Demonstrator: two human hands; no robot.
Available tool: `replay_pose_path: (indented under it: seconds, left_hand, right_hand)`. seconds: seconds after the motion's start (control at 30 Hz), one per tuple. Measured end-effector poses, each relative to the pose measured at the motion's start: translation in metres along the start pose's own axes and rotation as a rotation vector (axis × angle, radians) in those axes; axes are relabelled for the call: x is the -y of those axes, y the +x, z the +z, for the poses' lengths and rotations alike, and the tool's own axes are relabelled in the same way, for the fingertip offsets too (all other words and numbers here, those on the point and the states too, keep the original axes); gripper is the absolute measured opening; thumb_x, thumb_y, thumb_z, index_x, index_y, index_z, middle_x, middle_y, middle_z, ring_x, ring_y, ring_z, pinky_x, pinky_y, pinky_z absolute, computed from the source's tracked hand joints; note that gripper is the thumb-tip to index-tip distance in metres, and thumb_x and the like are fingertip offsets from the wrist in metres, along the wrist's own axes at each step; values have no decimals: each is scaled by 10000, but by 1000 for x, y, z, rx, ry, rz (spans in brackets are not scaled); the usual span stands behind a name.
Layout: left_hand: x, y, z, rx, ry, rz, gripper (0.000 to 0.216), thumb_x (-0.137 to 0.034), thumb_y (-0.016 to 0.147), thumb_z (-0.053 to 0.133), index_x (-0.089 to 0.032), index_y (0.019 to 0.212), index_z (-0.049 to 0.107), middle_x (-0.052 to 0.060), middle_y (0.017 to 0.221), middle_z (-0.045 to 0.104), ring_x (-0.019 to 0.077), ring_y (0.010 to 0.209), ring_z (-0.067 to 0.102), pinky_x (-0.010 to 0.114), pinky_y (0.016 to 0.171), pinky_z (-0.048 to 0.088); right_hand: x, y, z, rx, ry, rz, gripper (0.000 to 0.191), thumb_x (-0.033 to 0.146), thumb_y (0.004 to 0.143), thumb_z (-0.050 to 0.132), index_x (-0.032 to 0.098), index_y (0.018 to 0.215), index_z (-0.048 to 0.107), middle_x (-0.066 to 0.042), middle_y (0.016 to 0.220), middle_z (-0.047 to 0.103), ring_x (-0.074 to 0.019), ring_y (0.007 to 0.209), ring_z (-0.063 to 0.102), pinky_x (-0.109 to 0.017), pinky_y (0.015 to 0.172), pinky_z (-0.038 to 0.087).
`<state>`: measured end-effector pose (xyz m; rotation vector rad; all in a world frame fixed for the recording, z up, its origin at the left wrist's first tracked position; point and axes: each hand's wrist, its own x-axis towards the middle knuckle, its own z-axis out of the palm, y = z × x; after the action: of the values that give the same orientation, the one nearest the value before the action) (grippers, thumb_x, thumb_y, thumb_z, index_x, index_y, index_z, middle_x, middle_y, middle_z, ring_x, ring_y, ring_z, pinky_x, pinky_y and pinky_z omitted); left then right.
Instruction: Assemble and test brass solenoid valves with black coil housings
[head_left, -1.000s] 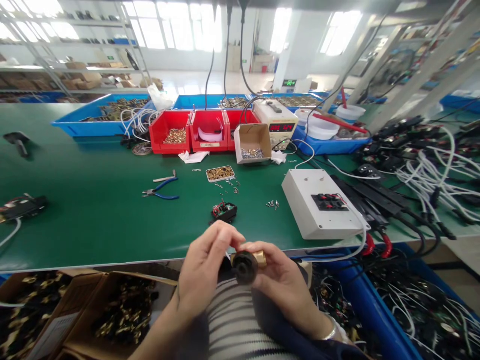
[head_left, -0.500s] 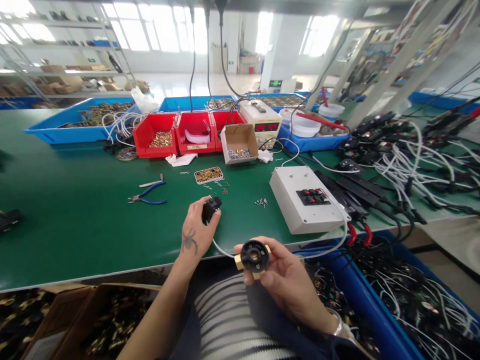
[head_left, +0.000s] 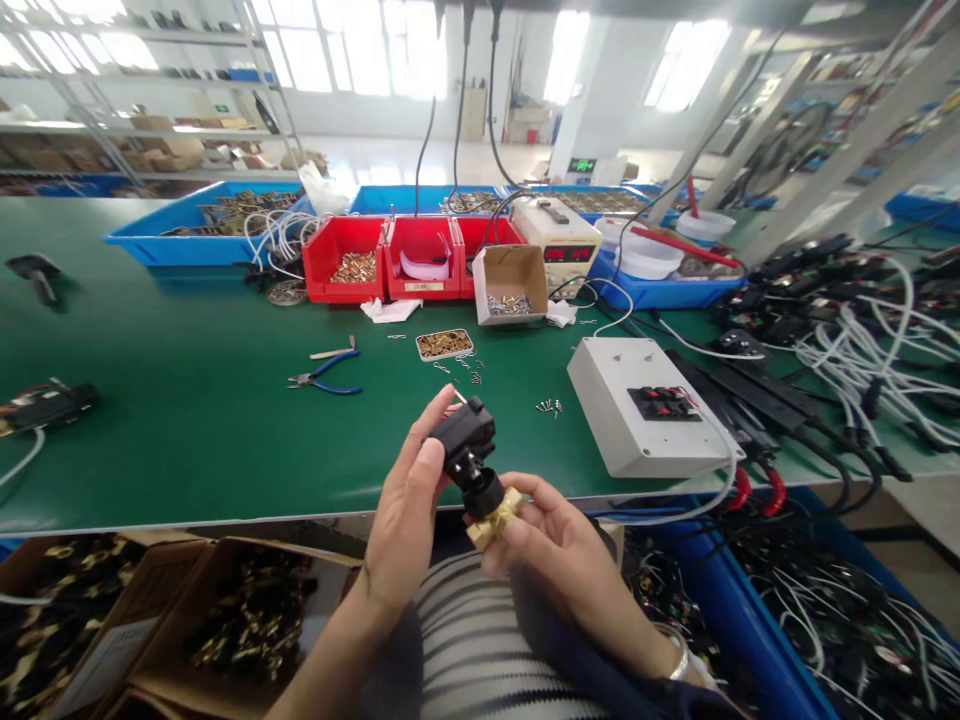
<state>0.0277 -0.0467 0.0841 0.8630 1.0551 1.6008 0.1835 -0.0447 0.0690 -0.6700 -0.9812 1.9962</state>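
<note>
Above my lap, at the table's front edge, my left hand (head_left: pixel 405 510) grips a black actuator (head_left: pixel 466 435), a boxy plastic housing tilted downward. My right hand (head_left: pixel 574 565) holds a brass valve (head_left: pixel 496 518) between thumb and fingers, its black round collar (head_left: pixel 482 492) facing up toward the actuator. The two parts are very close together; whether they are fully seated I cannot tell. Beyond my hands lie blue-handled pliers (head_left: pixel 336 386), a small tray of brass pieces (head_left: pixel 445 345), loose clips (head_left: pixel 472 375) and a few small screws (head_left: pixel 551 406).
A grey box (head_left: pixel 645 440) with black and red terminals stands on the right, beside piled cables (head_left: pixel 840 350). Red bins (head_left: pixel 345 290), a cardboard box (head_left: pixel 510 312) and a power supply (head_left: pixel 562 245) line the back. Blue crates (head_left: pixel 720 600) and cartons (head_left: pixel 165 620) sit below the edge.
My left hand has lifted the black actuator off the table and brought it down to the valve. My right hand has tilted the valve so its collar faces upward. The view has shifted left.
</note>
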Motion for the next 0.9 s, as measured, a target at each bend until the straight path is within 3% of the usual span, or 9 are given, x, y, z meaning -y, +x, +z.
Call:
replay_pose_path:
  seconds: [0.17,0.37,0.47,0.57,0.67,0.73,0.8,0.9]
  left_hand:
    - [-6,-12,-7,125,263,213,404,-396,1013,418,-329,1400,512,-3,1507,471,221,1411,401,369,1202,290]
    - [-12,-12,-10,242,518,407,393,-322,1026,407,-378,1408,481,-44,1520,439,147,1417,382,271,1184,298]
    - [-15,-12,-14,304,571,385,402,-385,1032,381,-378,1426,461,-41,1548,405,163,1438,356,289,1201,270]
    - [-18,-8,-22,389,470,302,536,-574,1001,297,-363,1488,370,-18,1589,348,221,1466,319,368,1221,255]
    - [-8,8,-34,244,349,303,608,-620,988,224,-320,1502,352,25,1594,340,258,1448,357,437,1188,326]
    - [6,23,-44,146,429,293,577,-550,1017,223,-253,1483,390,77,1525,451,250,1402,433,461,1165,362]
    - [23,33,-54,230,659,189,568,-510,1025,233,-196,1456,429,113,1425,562,234,1358,492,491,1184,329]
    - [35,32,-70,437,884,83,536,-534,986,350,-200,1354,552,107,1376,604,238,1352,502,526,1221,233]
  right_hand:
    - [2,-1,2,29,50,33,490,438,826,777,203,1200,565,-54,868,726,-119,588,669,-226,586,539]
    - [7,-9,9,-51,-89,-35,564,387,837,777,247,1314,510,-32,879,711,-134,646,678,-258,649,551]
    - [5,-8,8,-32,-93,-41,565,338,842,780,264,1333,511,-14,880,706,-126,695,686,-247,690,552]
    - [4,-4,2,-12,-62,-45,559,337,860,761,273,1363,526,-20,878,715,-116,671,678,-242,688,542]
    - [6,0,-3,-47,-10,-58,499,376,852,762,259,1313,611,-56,896,736,-109,636,652,-225,639,521]
    - [8,1,-5,-92,35,-76,453,401,827,782,257,1243,673,-77,923,745,-100,603,626,-220,606,514]
    - [11,0,-6,-130,65,-85,419,411,813,792,264,1195,705,-81,932,748,-92,581,604,-214,591,512]
    - [14,-2,-7,-153,87,-90,375,409,821,785,260,1159,725,-73,918,742,-73,578,583,-180,584,500]
